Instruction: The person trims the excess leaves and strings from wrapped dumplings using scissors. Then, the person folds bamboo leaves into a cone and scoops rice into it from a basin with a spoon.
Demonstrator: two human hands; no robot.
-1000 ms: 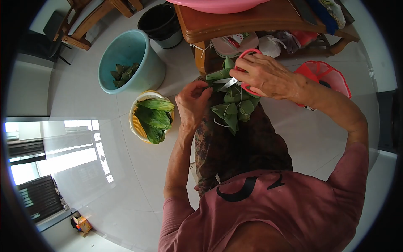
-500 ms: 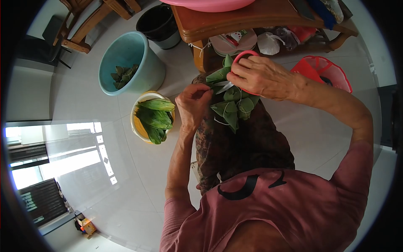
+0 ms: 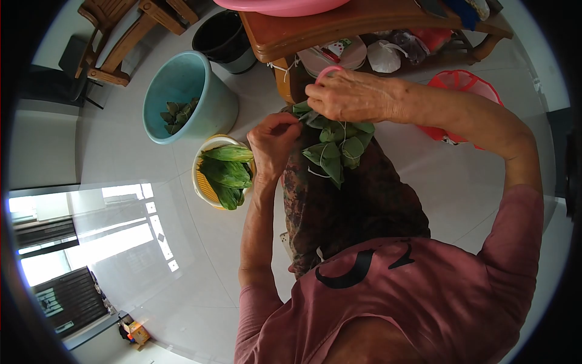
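Observation:
My right hand [image 3: 354,96] is closed on scissors [image 3: 330,71] with red handles, their blades pointing down and left toward my left fingertips. My left hand [image 3: 271,145] is held in a pinch beside the blade tips; what it grips is too small to make out. Below my right hand, a bunch of leaf-wrapped zongzi [image 3: 331,153] tied with white string lies over my knees. My right hand hides the upper part of the bunch.
Left of my legs stands a basket [image 3: 197,182] of long green leaves. Behind it a teal bucket [image 3: 223,91] contains several zongzi. A black bucket [image 3: 236,60], a wooden table [image 3: 364,30] with a pink basin [image 3: 285,5], and a red basket [image 3: 494,94] are around me.
My right hand has moved left and slightly down with the scissors, bringing the blades close to my left fingers. My left hand has shifted slightly left. The camera view has shifted a little.

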